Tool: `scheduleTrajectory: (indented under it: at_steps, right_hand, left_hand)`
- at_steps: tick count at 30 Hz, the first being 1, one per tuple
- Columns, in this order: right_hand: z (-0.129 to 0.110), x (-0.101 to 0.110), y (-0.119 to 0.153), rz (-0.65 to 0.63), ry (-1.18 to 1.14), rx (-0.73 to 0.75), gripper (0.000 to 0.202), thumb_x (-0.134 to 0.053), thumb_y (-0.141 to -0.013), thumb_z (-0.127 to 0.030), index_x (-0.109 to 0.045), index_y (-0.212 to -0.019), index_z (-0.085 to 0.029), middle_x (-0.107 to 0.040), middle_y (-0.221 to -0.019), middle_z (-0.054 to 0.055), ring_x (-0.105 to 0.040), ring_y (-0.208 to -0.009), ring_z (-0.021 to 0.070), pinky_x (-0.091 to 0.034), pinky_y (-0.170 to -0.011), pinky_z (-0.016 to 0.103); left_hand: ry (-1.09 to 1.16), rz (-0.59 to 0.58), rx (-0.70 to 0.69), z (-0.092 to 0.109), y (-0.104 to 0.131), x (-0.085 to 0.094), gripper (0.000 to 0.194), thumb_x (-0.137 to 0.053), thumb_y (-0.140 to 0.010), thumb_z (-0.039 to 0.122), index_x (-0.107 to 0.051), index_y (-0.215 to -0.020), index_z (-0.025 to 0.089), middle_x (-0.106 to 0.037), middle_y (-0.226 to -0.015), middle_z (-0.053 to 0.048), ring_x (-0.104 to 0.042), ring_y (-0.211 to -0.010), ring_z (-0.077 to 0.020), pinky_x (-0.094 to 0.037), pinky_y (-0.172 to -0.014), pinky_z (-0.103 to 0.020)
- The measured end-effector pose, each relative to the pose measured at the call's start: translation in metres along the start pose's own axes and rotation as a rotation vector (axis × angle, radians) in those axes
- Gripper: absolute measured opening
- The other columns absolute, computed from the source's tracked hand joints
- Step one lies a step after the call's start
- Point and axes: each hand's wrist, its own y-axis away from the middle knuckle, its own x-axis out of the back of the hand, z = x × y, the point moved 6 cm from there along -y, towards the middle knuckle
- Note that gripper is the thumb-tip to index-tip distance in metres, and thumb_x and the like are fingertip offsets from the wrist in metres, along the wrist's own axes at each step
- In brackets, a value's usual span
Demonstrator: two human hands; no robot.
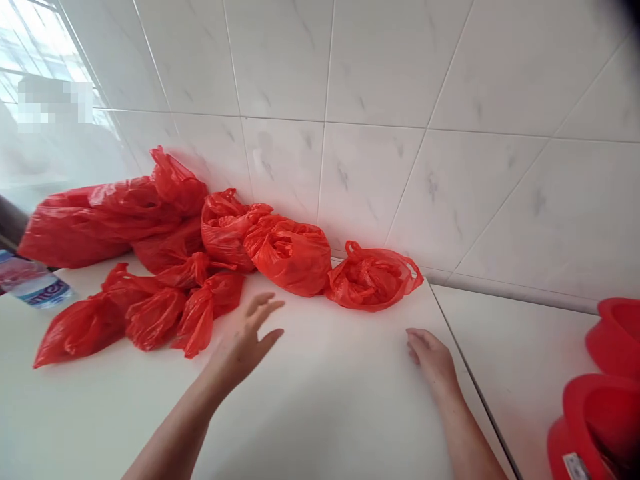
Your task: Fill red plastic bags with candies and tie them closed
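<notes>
My left hand (pixel 253 333) hangs over the white table, its fingers spread and nothing between them. Just left of it lies a small knotted red plastic bag (pixel 207 310). My right hand (pixel 431 360) is near the table's right side, fingers drawn together with no object showing in them. Beyond that hand, against the wall, sits a red plastic bag (pixel 373 280) with its handles loose. A fuller red bag (pixel 295 257) stands beside it, farther left. Neither hand touches a bag.
More red bags are heaped at the left, including a long one (pixel 100 220) by the wall. A clear plastic bottle (pixel 43 287) lies at the left edge. Red plastic containers (pixel 575 427) stand at the right, past the table seam (pixel 470 373). A tiled wall (pixel 375 173) bounds the back.
</notes>
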Motion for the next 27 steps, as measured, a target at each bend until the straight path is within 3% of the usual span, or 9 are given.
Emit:
scheduleTrajectory:
  at_steps: [2,4,9,12,16,20,23,27]
  right_hand:
    - [-0.002,-0.002,0.001,-0.010,0.027,0.014,0.035,-0.059,-0.071,-0.042,-0.067,-0.095,-0.018,-0.067,-0.079,0.004,-0.062,-0.063,0.0172,-0.050,-0.058,0.030]
    - [-0.005,-0.003,0.002,-0.017,0.060,0.034,0.033,-0.057,-0.072,-0.042,-0.068,-0.093,-0.018,-0.067,-0.078,0.004,-0.062,-0.063,0.0177,-0.051,-0.059,0.031]
    - [-0.016,-0.005,0.012,0.005,0.170,0.118,0.028,-0.055,-0.075,-0.041,-0.068,-0.088,-0.021,-0.068,-0.076,0.004,-0.062,-0.064,0.0206,-0.049,-0.063,0.034]
    - [-0.039,-0.012,0.026,0.051,0.229,0.238,0.028,-0.052,-0.079,-0.040,-0.067,-0.093,-0.022,-0.068,-0.087,0.007,-0.062,-0.074,0.0233,-0.048,-0.070,0.037]
    - [-0.092,-0.052,0.039,-0.016,0.267,0.473,0.027,-0.047,-0.085,-0.033,-0.064,-0.104,-0.024,-0.066,-0.103,0.008,-0.060,-0.092,0.0236,-0.046,-0.083,0.037]
    - [-0.130,-0.106,0.021,-0.144,0.269,0.592,0.035,-0.052,-0.079,-0.018,-0.065,-0.111,-0.026,-0.064,-0.116,0.006,-0.054,-0.112,0.0244,-0.038,-0.099,0.038]
    - [-0.129,-0.127,-0.002,-0.127,0.246,0.539,0.037,-0.056,-0.072,-0.012,-0.067,-0.106,-0.021,-0.067,-0.107,0.011,-0.055,-0.108,0.0292,-0.035,-0.099,0.044]
    - [-0.110,-0.124,-0.025,-0.080,0.143,0.411,0.012,-0.058,-0.075,-0.026,-0.066,-0.082,-0.023,-0.068,-0.081,0.007,-0.060,-0.087,0.0268,-0.044,-0.084,0.042]
  left_hand:
    - [0.118,-0.140,-0.059,0.019,-0.010,-0.032,0.038,-0.057,-0.085,0.025,-0.055,-0.122,0.030,-0.048,-0.136,-0.007,-0.055,-0.117,-0.0240,-0.052,-0.090,-0.038]
    - [0.208,-0.206,-0.109,0.035,-0.025,-0.061,0.037,-0.058,-0.084,0.022,-0.058,-0.120,0.030,-0.050,-0.136,-0.006,-0.055,-0.117,-0.0226,-0.053,-0.089,-0.035]
    - [0.207,-0.137,-0.152,0.056,-0.067,-0.120,0.036,-0.059,-0.082,0.018,-0.060,-0.117,0.028,-0.046,-0.141,-0.005,-0.040,-0.131,-0.0258,-0.041,-0.104,-0.043]
    - [0.170,-0.072,-0.140,0.057,-0.077,-0.144,0.036,-0.058,-0.080,0.014,-0.062,-0.114,0.024,-0.042,-0.144,-0.009,-0.030,-0.136,-0.0315,-0.033,-0.108,-0.052]
    - [0.151,-0.037,-0.115,0.047,-0.076,-0.162,0.037,-0.055,-0.077,0.007,-0.062,-0.109,0.024,-0.048,-0.134,-0.010,-0.033,-0.134,-0.0315,-0.033,-0.107,-0.054]
    - [0.143,-0.059,-0.098,0.037,-0.073,-0.170,0.044,-0.054,-0.072,0.005,-0.056,-0.112,0.024,-0.054,-0.127,-0.009,-0.040,-0.129,-0.0281,-0.034,-0.106,-0.052]
    - [0.124,-0.075,-0.056,0.032,-0.073,-0.173,0.052,-0.056,-0.070,0.008,-0.049,-0.119,0.022,-0.054,-0.127,-0.010,-0.044,-0.126,-0.0285,-0.036,-0.103,-0.051]
    - [0.102,-0.084,0.007,0.029,-0.073,-0.177,0.058,-0.060,-0.070,0.014,-0.046,-0.126,0.021,-0.045,-0.139,-0.013,-0.039,-0.129,-0.0326,-0.032,-0.105,-0.052]
